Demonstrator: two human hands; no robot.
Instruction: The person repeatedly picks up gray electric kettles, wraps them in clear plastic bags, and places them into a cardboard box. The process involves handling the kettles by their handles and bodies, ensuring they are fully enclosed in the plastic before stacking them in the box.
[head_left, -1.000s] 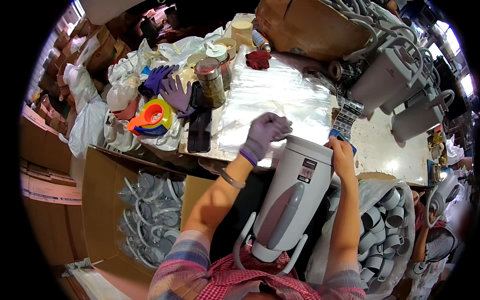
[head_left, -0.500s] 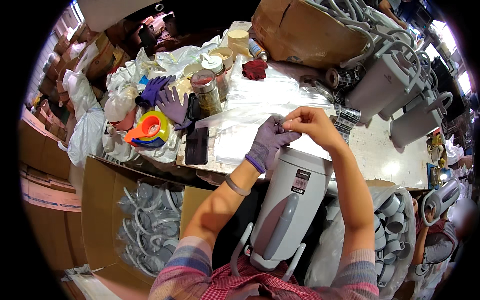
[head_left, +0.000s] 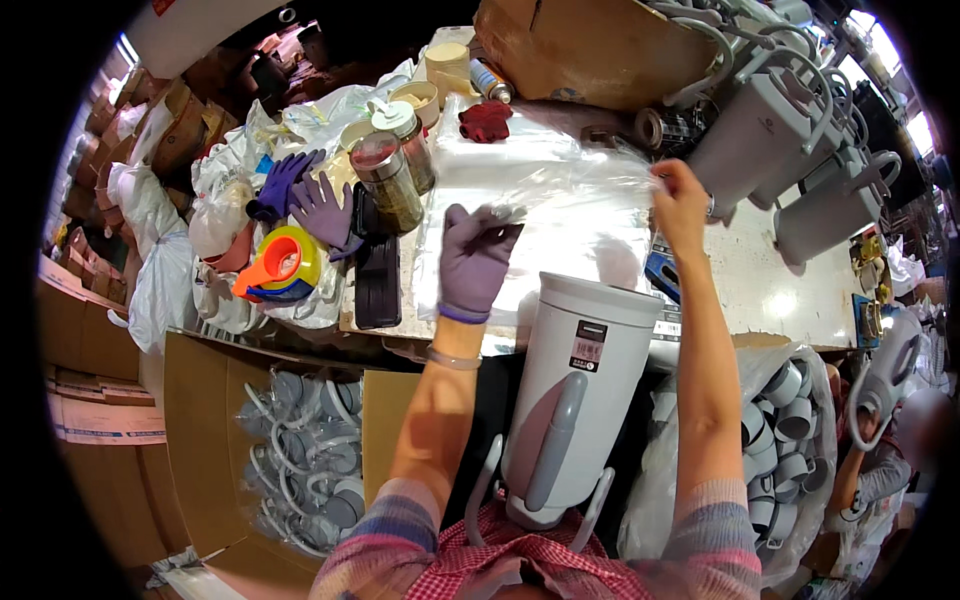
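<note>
My left hand (head_left: 474,262), in a purple-grey glove, is closed on one edge of a clear plastic bag (head_left: 590,190). The opposite edge is pinched in my bare right hand (head_left: 682,212), so the film stretches between them above the table. Below it a light grey jug-like vessel (head_left: 575,400) leans on my lap, its wide end toward the table. It carries a dark label (head_left: 589,345) and a darker grey handle (head_left: 557,440). A curved bar shows at each side of its lower end.
Clear film sheets lie on the white table (head_left: 770,290) beside a black phone (head_left: 378,285), jars (head_left: 386,180), gloves (head_left: 325,212) and a tape dispenser (head_left: 285,265). Grey vessels (head_left: 750,140) stand far right. A carton (head_left: 210,430) and a bag of grey parts (head_left: 785,450) flank me; a co-worker sits right.
My hands were together above the vessel's wide end. Now they are far apart, left hand leftward and right hand up and rightward, with the plastic bag spread between them.
</note>
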